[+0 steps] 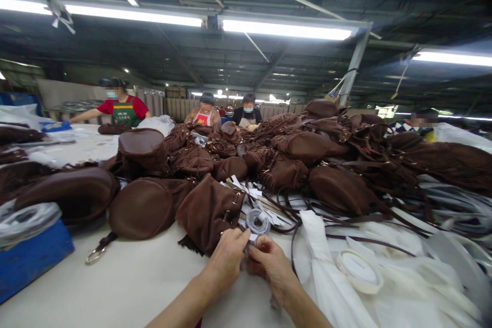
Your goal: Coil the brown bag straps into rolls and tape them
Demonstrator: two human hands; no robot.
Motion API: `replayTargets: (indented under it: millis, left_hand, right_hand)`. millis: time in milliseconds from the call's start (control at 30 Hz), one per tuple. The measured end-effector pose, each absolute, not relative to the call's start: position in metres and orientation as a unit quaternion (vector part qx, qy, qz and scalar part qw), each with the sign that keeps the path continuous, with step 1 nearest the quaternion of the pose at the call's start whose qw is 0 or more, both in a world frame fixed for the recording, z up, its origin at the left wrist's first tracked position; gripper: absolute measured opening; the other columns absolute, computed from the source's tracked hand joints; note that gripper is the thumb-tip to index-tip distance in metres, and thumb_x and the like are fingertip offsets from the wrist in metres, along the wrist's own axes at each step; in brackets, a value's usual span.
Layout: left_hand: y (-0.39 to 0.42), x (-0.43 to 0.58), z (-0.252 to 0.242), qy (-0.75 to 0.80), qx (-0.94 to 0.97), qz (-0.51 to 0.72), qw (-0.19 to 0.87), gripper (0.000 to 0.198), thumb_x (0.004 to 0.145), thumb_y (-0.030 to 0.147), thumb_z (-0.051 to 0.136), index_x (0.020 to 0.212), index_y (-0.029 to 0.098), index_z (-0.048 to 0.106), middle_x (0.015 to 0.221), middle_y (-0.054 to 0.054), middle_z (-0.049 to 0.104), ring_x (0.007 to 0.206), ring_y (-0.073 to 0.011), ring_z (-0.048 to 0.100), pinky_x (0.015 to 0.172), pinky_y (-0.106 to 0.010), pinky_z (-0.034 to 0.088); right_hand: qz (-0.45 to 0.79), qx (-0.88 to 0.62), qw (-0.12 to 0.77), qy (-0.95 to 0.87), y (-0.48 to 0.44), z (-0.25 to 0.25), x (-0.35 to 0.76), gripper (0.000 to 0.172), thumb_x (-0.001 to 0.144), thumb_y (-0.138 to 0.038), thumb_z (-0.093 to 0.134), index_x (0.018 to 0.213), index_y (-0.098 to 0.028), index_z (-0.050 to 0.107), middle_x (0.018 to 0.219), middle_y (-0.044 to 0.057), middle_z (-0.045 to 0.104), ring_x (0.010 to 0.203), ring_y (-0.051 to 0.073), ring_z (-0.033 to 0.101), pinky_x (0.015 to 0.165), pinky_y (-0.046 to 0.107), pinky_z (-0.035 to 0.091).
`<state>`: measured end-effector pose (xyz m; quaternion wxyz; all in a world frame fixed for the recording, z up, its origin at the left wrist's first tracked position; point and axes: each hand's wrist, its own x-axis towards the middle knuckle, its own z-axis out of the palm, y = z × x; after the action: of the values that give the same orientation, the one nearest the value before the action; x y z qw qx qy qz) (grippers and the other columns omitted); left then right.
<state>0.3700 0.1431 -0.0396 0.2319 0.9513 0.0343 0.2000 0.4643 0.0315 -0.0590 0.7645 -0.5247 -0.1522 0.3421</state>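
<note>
A dark brown bucket bag (pixel 209 210) with gold eyelets and fringe lies on its side on the white table (pixel 126 277). My left hand (pixel 229 252) is closed at the lower right edge of this bag. Close beside it, my right hand (pixel 272 262) pinches with thumb and fingertips. Between the two hands is something small and greyish, mostly hidden by the fingers. A small white tag (pixel 252 237) shows just above the fingertips. Behind it rests a coiled strap in clear plastic (pixel 258 221).
Many brown bags (pixel 300 146) are heaped across the table. Loose straps and white paper strips (pixel 246 189) lie ahead. At right are a tape roll (pixel 359 270) and white wrapping (pixel 326 277); at left, a blue box (pixel 34 259). Co-workers (pixel 128 107) stand beyond.
</note>
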Motion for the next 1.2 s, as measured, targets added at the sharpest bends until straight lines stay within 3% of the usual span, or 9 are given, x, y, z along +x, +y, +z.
replayTargets:
  millis: [300,500,600,700,933,1100,1200]
  left_hand:
    - [0.133,0.383,-0.049,0.049,0.956,0.246,0.149,0.056,0.082,0.006,0.042,0.137,0.016,0.046,0.109,-0.014,0.059,0.103,-0.0291,0.050,0.095,-0.047,0.039]
    - [0.141,0.367,-0.023,0.043,0.943,0.205,0.257,0.053,0.085,0.017,0.045,0.138,0.018,0.043,0.124,-0.011,0.056,0.118,-0.0258,0.046,0.111,-0.048,0.025]
    - [0.150,0.358,-0.009,0.079,0.931,0.181,0.306,0.041,0.089,0.025,0.043,0.127,0.023,0.054,0.127,-0.009,0.053,0.124,-0.0263,0.039,0.108,-0.045,0.028]
    - [0.153,0.357,-0.005,0.102,0.924,0.153,0.336,0.037,0.081,0.019,0.050,0.115,0.024,0.063,0.120,-0.007,0.055,0.121,-0.0256,0.039,0.107,-0.042,0.027]
    - [0.139,0.369,-0.014,0.126,0.922,0.150,0.335,0.013,0.083,0.022,0.048,0.084,0.019,0.061,0.100,-0.004,0.057,0.108,-0.0207,0.047,0.112,-0.044,0.012]
    - [0.138,0.374,-0.021,0.155,0.906,0.198,0.340,0.017,0.084,0.027,0.048,0.071,0.018,0.057,0.084,-0.002,0.057,0.094,-0.0196,0.051,0.106,-0.041,0.022]
    - [0.146,0.374,-0.022,0.145,0.887,0.221,0.378,0.020,0.080,0.031,0.051,0.067,0.018,0.059,0.078,-0.002,0.059,0.088,-0.0207,0.051,0.093,-0.035,0.033]
  right_hand:
    - [0.316,-0.487,0.795,-0.178,0.034,-0.049,0.463,0.043,0.048,-0.025,0.087,0.057,-0.021,0.046,0.056,-0.008,0.052,0.060,0.013,0.055,0.060,0.025,0.046]
    - [0.300,-0.467,0.813,-0.175,0.033,-0.051,0.472,0.045,0.049,-0.031,0.089,0.058,-0.020,0.046,0.054,-0.008,0.053,0.051,0.010,0.050,0.053,0.023,0.043]
    - [0.322,-0.438,0.819,-0.183,0.033,-0.047,0.471,0.044,0.050,-0.028,0.089,0.060,-0.020,0.047,0.060,-0.006,0.059,0.054,0.010,0.053,0.056,0.023,0.045]
    - [0.338,-0.416,0.823,-0.188,0.032,-0.044,0.468,0.043,0.051,-0.025,0.089,0.060,-0.020,0.047,0.059,-0.006,0.059,0.053,0.009,0.052,0.055,0.022,0.044]
    - [0.328,-0.417,0.827,-0.187,0.033,-0.048,0.470,0.044,0.051,-0.024,0.090,0.060,-0.019,0.047,0.057,-0.007,0.057,0.052,0.008,0.049,0.052,0.020,0.041]
    - [0.326,-0.435,0.820,-0.179,0.033,-0.047,0.472,0.040,0.053,-0.029,0.091,0.067,-0.019,0.054,0.060,-0.008,0.058,0.055,0.008,0.053,0.055,0.020,0.045]
    - [0.374,-0.403,0.813,-0.191,0.029,-0.040,0.473,0.032,0.059,-0.029,0.088,0.074,-0.019,0.061,0.069,-0.004,0.066,0.063,0.010,0.060,0.065,0.023,0.050]
